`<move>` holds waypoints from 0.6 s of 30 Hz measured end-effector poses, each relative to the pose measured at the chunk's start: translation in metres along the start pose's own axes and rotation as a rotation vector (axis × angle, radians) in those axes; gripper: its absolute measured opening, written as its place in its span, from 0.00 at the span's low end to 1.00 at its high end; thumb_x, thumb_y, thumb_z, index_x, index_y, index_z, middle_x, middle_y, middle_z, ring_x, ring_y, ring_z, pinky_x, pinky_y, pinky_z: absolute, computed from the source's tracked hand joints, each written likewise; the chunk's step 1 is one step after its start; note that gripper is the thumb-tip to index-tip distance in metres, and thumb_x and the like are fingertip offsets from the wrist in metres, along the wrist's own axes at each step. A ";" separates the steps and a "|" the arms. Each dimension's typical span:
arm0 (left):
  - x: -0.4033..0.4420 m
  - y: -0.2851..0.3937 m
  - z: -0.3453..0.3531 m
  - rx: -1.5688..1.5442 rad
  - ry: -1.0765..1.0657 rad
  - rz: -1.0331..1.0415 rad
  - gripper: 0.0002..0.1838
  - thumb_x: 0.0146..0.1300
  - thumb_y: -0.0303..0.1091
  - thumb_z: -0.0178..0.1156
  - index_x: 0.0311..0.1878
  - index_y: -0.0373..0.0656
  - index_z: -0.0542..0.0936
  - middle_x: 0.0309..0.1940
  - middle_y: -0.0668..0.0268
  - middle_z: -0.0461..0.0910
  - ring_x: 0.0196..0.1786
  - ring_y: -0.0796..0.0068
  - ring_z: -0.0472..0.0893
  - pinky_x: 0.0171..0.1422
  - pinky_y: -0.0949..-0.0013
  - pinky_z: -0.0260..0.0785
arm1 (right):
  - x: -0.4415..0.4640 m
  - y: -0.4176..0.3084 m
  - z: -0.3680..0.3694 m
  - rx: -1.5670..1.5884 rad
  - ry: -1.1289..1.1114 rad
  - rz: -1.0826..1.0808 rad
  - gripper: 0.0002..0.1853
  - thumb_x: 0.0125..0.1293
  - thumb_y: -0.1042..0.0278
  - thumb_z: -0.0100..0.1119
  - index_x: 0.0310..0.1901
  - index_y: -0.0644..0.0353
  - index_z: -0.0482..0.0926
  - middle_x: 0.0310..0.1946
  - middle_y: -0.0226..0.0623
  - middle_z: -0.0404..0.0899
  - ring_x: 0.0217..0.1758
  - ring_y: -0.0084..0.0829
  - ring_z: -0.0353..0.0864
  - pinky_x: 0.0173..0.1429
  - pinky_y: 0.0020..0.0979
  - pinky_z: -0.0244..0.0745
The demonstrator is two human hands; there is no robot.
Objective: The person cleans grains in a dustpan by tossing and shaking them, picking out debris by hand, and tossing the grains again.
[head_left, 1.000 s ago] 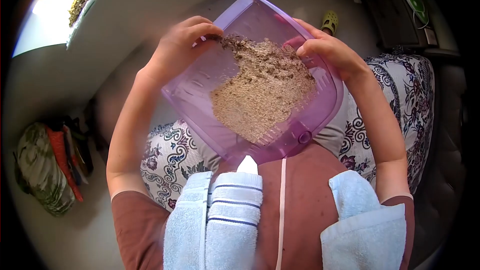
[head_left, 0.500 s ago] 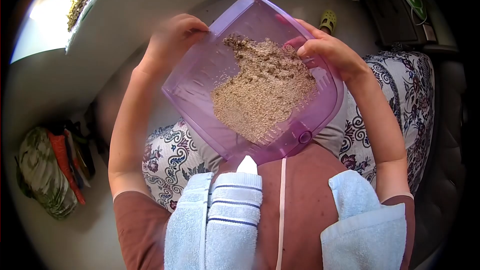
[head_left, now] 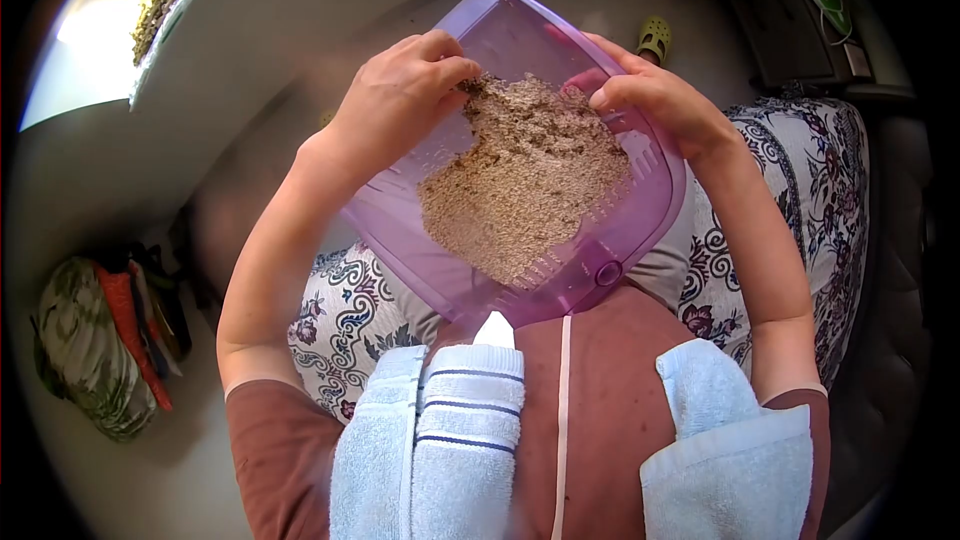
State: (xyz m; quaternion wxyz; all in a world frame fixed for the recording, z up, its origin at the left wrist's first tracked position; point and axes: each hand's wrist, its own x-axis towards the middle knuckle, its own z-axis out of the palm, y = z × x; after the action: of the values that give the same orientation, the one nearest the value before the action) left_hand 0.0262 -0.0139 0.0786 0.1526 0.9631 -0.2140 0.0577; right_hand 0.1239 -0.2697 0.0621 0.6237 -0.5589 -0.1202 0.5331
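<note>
A translucent purple plastic tray [head_left: 390, 202] is tilted in front of my chest, above my lap. Small pale grain [head_left: 520, 190] lies heaped inside it, with dark bits [head_left: 484, 90] mixed in, mostly along the heap's upper edge. My right hand [head_left: 655, 100] grips the tray's right side, thumb over the rim and fingers behind the wall. My left hand [head_left: 410, 85] reaches over the left wall, its fingertips pinched together at the dark bits in the heap's upper left. Whatever sits between those fingertips is hidden.
Patterned cloth [head_left: 800, 170] covers the seat beneath me. A light blue towel [head_left: 470, 410] hangs over my shoulders. A green clog [head_left: 655, 38] is on the floor beyond the tray. Bags [head_left: 95, 350] lie at the left, and a dark cabinet [head_left: 780, 30] stands at upper right.
My left hand has moved right from the tray's left rim to the dark bits at the top of the grain. The right hand keeps its hold on the tray, which has hardly moved.
</note>
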 end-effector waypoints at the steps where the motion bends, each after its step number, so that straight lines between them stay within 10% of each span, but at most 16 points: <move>1: -0.001 -0.001 0.000 0.009 -0.027 -0.007 0.10 0.57 0.27 0.63 0.43 0.45 0.81 0.40 0.66 0.78 0.37 0.66 0.81 0.45 0.65 0.75 | 0.000 0.000 0.001 -0.002 0.005 -0.001 0.42 0.53 0.66 0.59 0.73 0.53 0.57 0.52 0.42 0.71 0.53 0.27 0.73 0.56 0.28 0.70; 18: -0.004 0.003 0.007 -0.031 -0.019 -0.004 0.08 0.56 0.28 0.64 0.41 0.46 0.81 0.37 0.68 0.77 0.39 0.67 0.79 0.44 0.66 0.74 | -0.002 -0.003 0.006 -0.028 0.003 -0.017 0.42 0.53 0.65 0.58 0.72 0.55 0.56 0.52 0.43 0.71 0.53 0.29 0.73 0.58 0.30 0.71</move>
State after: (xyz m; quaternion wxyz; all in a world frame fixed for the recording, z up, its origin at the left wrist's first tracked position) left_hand 0.0212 -0.0169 0.0724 0.1655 0.9616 -0.2145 0.0449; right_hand 0.1206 -0.2674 0.0673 0.6206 -0.5671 -0.1316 0.5253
